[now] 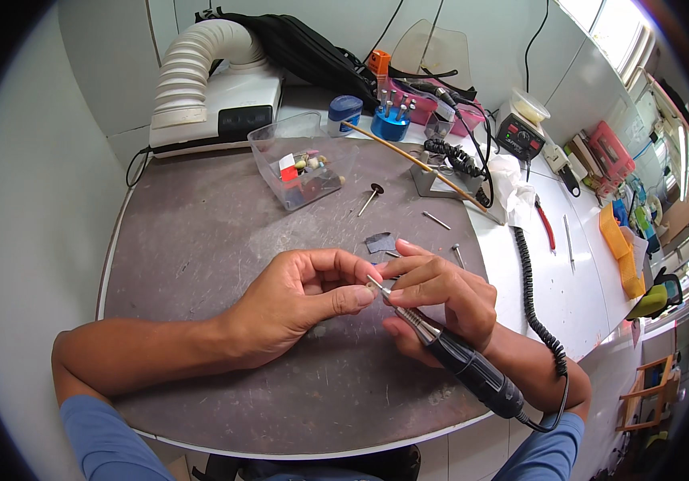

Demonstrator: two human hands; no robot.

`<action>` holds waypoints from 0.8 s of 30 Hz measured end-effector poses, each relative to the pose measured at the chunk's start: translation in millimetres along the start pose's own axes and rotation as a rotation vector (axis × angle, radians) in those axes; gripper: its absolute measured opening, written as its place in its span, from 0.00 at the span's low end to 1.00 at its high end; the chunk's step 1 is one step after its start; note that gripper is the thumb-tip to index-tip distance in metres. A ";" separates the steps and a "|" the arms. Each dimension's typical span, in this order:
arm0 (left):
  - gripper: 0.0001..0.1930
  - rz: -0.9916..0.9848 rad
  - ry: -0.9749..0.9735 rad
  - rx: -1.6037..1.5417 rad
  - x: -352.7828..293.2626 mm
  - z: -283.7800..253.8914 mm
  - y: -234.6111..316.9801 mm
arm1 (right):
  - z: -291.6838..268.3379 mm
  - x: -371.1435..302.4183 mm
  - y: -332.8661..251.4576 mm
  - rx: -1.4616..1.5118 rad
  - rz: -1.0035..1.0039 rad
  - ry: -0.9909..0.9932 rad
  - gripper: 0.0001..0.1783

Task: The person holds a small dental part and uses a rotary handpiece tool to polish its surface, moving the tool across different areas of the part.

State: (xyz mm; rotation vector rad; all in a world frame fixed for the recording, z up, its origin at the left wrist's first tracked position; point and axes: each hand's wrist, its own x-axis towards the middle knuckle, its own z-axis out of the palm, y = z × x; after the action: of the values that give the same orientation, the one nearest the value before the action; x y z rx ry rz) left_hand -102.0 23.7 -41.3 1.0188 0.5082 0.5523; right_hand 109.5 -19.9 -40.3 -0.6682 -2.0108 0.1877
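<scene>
Closest to me, the right hand (453, 301) has its fingers closed around the metal front of a black handpiece (473, 373), whose slim bit points up and left. I see the left hand (280, 305) pinching a tiny pale piece (371, 287) between thumb and forefinger, nearly shut; it sits right at the bit's tip, though I can't tell whether they touch. Just beyond the fingers, a dark grey scrap (380, 242) lies on the brown-topped desk (184, 240). Farther out I have a black disc on a shank (376, 188), then a clear bin (268, 156) and a blue bit holder (390, 126). Off right, a coiled cord (527, 280) runs past red-handled pliers (548, 228).
</scene>
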 end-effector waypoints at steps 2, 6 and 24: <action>0.11 -0.006 -0.001 -0.007 0.1 -0.5 -0.3 | 0.0 0.0 0.2 0.005 -0.002 -0.006 0.13; 0.11 0.004 -0.007 0.003 0.1 -0.8 -0.6 | -0.1 -0.1 0.3 0.002 0.002 -0.012 0.13; 0.10 -0.012 -0.010 -0.010 0.7 1.3 1.5 | -1.0 -1.0 1.6 -0.010 0.000 -0.002 0.13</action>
State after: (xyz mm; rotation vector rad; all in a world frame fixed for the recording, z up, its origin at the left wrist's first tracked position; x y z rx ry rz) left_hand -100.9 23.9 -39.4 1.0078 0.5011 0.5386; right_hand 111.3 -19.2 -41.1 -0.6740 -2.0150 0.1789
